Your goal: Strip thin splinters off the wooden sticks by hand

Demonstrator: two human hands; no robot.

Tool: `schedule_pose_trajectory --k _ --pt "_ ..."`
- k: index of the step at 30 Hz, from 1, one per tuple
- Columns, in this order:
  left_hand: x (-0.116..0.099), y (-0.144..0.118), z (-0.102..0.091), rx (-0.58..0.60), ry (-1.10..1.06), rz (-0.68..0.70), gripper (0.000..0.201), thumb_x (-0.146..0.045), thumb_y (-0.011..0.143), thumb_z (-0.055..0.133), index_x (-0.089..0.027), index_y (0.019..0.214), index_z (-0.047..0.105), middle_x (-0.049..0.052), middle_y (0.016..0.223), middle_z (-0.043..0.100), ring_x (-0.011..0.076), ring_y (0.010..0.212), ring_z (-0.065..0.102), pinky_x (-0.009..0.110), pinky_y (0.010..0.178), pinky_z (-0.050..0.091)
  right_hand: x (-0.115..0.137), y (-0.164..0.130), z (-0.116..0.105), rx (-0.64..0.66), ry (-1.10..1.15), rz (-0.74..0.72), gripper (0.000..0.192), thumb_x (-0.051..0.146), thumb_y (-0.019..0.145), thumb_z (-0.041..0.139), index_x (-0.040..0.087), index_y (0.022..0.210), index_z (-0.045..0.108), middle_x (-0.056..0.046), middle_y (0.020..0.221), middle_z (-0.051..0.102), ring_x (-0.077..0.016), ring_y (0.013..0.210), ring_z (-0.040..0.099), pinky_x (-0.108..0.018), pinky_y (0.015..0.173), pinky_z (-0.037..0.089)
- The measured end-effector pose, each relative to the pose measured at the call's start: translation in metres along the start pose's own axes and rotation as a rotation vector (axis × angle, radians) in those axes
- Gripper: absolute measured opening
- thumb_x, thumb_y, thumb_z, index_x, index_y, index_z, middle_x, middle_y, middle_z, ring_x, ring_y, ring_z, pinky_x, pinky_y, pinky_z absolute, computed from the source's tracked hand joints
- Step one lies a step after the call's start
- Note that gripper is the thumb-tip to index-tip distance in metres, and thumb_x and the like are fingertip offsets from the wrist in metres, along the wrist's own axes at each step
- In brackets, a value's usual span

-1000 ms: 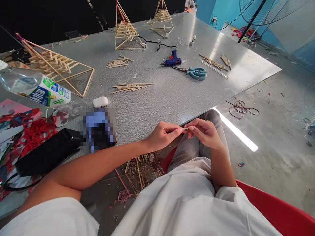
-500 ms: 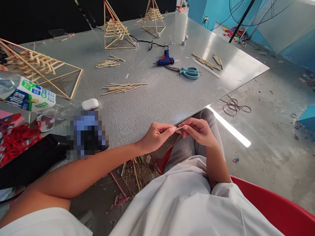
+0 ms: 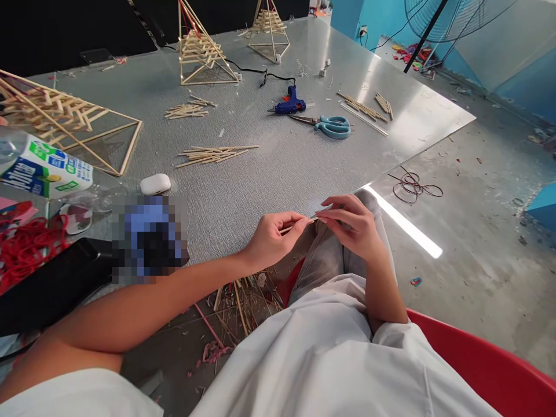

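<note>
My left hand (image 3: pixel 275 234) pinches a thin wooden stick (image 3: pixel 312 220) between thumb and fingers, just past the table's near edge and above my lap. Part of the stick also shows inside the curl of that hand. At its other end, my right hand (image 3: pixel 351 223) grips the tip with thumb and fingertips, the upper finger raised off it. Ahead of both hands lies a loose pile of wooden sticks (image 3: pixel 212 154). Farther back are light-blue-handled scissors (image 3: pixel 333 127) and a blue glue gun (image 3: pixel 291 103).
Pyramid-shaped stick frames (image 3: pixel 204 52) stand along the back and left. Shorter sticks (image 3: pixel 186 110) and more sticks (image 3: pixel 362 107) lie farther off. At left are a plastic bottle (image 3: pixel 47 165), a white case (image 3: pixel 155 184), red yarn (image 3: pixel 30 249) and a black phone-like object (image 3: pixel 56 284).
My right hand's fingers have lifted and spread a little, with the tips still at the stick. More of the stick shows in my left hand. The view has shifted slightly.
</note>
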State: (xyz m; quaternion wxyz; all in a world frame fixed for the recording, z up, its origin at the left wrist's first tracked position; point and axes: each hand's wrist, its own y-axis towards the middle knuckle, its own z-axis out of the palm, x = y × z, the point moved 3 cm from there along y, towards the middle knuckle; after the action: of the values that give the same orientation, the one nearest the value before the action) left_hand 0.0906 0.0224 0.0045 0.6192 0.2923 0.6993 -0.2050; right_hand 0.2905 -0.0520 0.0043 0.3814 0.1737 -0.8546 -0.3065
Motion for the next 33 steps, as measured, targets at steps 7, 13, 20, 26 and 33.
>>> schedule_pose_trajectory --k 7,13,20,26,33 --pt "0.005 0.001 0.0 -0.006 0.045 0.036 0.032 -0.04 0.1 0.07 -0.011 0.098 0.084 0.009 0.087 0.082 0.0164 0.072 0.069 0.024 0.065 0.056 0.019 -0.004 0.004 0.051 -0.34 -0.22 0.032 0.006 0.104 0.065 0.025 0.127 0.075 -0.007 0.118 0.082 -0.0253 0.105 0.071 -0.042 0.087 0.059" --pt "0.007 0.001 0.0 0.004 0.09 0.046 0.033 -0.039 0.101 0.068 -0.011 0.1 0.085 0.008 0.084 0.082 0.0157 0.068 0.069 0.023 0.061 0.054 0.03 -0.003 0.006 0.098 -0.48 -0.263 0.027 0.008 0.108 0.061 0.023 0.126 0.074 -0.006 0.118 0.083 -0.0241 0.105 0.07 -0.041 0.084 0.054" --pt "0.009 0.001 0.001 0.024 0.12 0.05 0.034 -0.04 0.102 0.066 -0.011 0.102 0.084 0.01 0.091 0.084 0.0186 0.077 0.073 0.026 0.069 0.058 0.031 -0.003 0.009 0.143 -0.487 -0.245 0.024 0.008 0.109 0.057 0.021 0.121 0.075 -0.007 0.119 0.083 -0.0239 0.106 0.069 -0.041 0.087 0.054" --pt "0.013 0.0 0.001 0.029 0.173 0.032 0.037 -0.042 0.102 0.065 -0.01 0.102 0.084 0.01 0.088 0.083 0.0195 0.077 0.072 0.025 0.064 0.056 0.025 -0.002 0.012 0.165 -0.425 -0.181 0.022 0.012 0.111 0.055 0.02 0.12 0.073 -0.01 0.119 0.081 -0.0247 0.104 0.067 -0.041 0.09 0.054" --pt "0.009 -0.001 0.0 0.01 0.137 0.029 0.034 -0.041 0.102 0.068 -0.012 0.106 0.084 0.011 0.099 0.086 0.0221 0.087 0.079 0.027 0.076 0.062 0.007 0.0 0.001 -0.035 -0.383 0.056 0.022 0.017 0.113 0.047 0.021 0.125 0.065 -0.012 0.114 0.078 -0.0256 0.102 0.07 -0.043 0.093 0.057"
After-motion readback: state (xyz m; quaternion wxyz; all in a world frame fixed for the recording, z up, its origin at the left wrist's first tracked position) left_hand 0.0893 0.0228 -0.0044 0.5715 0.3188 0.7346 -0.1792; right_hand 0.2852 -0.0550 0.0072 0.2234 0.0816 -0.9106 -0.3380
